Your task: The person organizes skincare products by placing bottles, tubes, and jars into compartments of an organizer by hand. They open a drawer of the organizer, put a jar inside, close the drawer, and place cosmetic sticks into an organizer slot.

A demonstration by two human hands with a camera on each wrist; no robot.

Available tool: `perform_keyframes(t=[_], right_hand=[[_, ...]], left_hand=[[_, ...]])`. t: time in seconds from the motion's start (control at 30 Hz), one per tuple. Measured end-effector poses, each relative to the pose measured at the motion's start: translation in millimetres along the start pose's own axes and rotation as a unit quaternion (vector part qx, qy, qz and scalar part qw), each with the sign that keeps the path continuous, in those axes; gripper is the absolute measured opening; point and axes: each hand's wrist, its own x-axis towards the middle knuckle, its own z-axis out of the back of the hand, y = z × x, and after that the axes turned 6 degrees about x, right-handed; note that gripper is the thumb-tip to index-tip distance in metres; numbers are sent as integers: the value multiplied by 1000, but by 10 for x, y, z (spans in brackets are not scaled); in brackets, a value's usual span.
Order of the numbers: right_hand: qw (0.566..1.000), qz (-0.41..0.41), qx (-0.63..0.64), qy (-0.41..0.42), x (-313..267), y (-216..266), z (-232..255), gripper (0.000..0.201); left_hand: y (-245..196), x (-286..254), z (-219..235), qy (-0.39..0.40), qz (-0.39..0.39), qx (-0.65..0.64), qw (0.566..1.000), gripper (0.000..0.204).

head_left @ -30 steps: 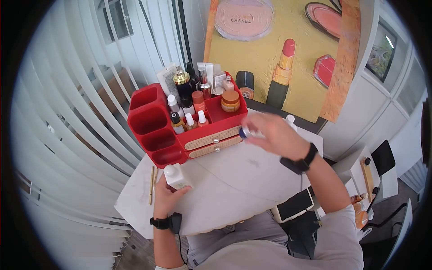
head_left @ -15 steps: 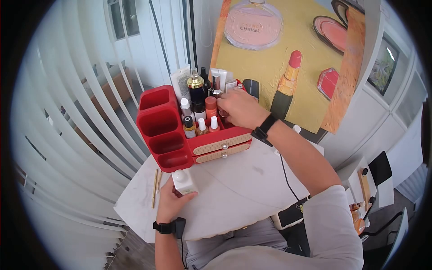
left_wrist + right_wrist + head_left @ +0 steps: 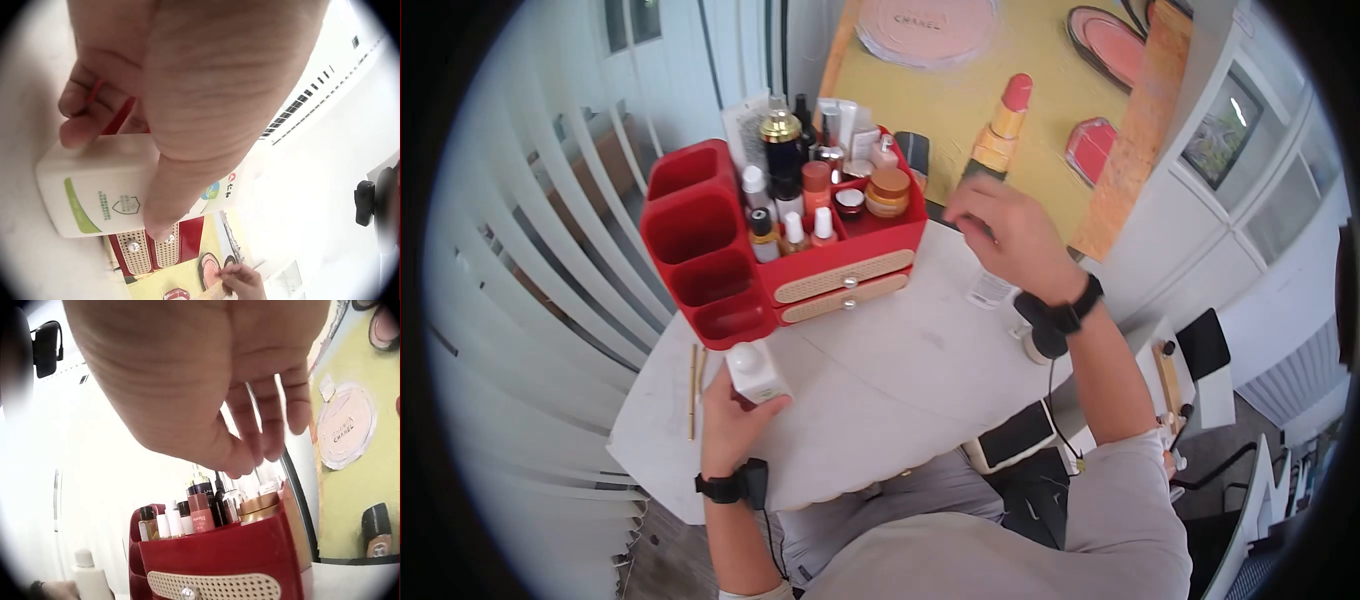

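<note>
1. The left hand grips a squat white plastic bottle with a rounded white cap, fingers and thumb curled round its smooth flat sides; the bottle stands on the pale matte tabletop at 6 o'clock of the red organiser.
2. The left wrist view alone shows the bottle's green printed stripe and small logos, with the thumb laid across its face.
3. The right hand hovers in the air at 3 o'clock of the organiser, fingers loosely bent and holding nothing; the right wrist view shows the fingers hanging together above the organiser's far corner.
4. The glossy red plastic organiser with woven-cane drawer fronts has four rounded, open pockets at its left and two drawers with pearl knobs; small dropper bottles, a gold-capped dark bottle and an amber jar fill its top tray.
5. A thin gold stick lies at 9 o'clock of the bottle.
6. Behind stands a textured yellow painting of cosmetics; white vertical blinds line the left.
</note>
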Motion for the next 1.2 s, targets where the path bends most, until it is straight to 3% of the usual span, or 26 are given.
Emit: perform_keyframes(t=[0.03,0.1,0.2,0.33,0.4,0.43,0.6,0.67,0.73,0.87,0.97,1.03,1.17,1.2], right_hand=[[997,-35,-74,13,-212,-25,85,10],[973,-98,-170,120,-661,-117,212,17],[955,-74,-268,104,-1215,-362,159,20],[936,-129,-317,85,-1586,-684,-42,19],[931,-183,-270,166,-1590,-779,-142,18],[935,-133,-282,170,-1555,-731,-149,15],[977,-69,-163,117,-996,-106,-57,16],[995,-91,-4,28,-613,112,46,18],[994,-84,65,-36,-240,214,82,20],[997,-30,47,-53,252,7,-28,21],[1000,-15,-5,2,422,-105,-133,22],[992,10,-117,42,480,-78,-185,23],[989,33,-131,56,478,-60,-339,23],[996,10,-90,26,435,-67,-354,23]], left_hand=[[-61,-9,2,-10,-10,25,1000,70],[-51,1,3,-20,-31,54,998,71],[-93,-8,-6,-22,-31,53,998,70],[-107,-27,25,-21,-12,66,998,69],[-42,-16,7,-12,-27,17,999,69],[-56,-25,11,-16,-23,31,999,69],[-167,-27,34,-5,-15,74,997,69],[-149,-29,8,-7,-32,34,999,69],[-156,-31,3,-5,-31,34,999,68],[-152,-44,10,-2,-25,5,1000,67],[-198,-44,21,7,-21,15,1000,66],[-204,-41,13,0,-21,1,1000,65],[-132,-34,24,10,-29,-26,999,70],[-145,-36,30,9,-27,-25,999,70]])
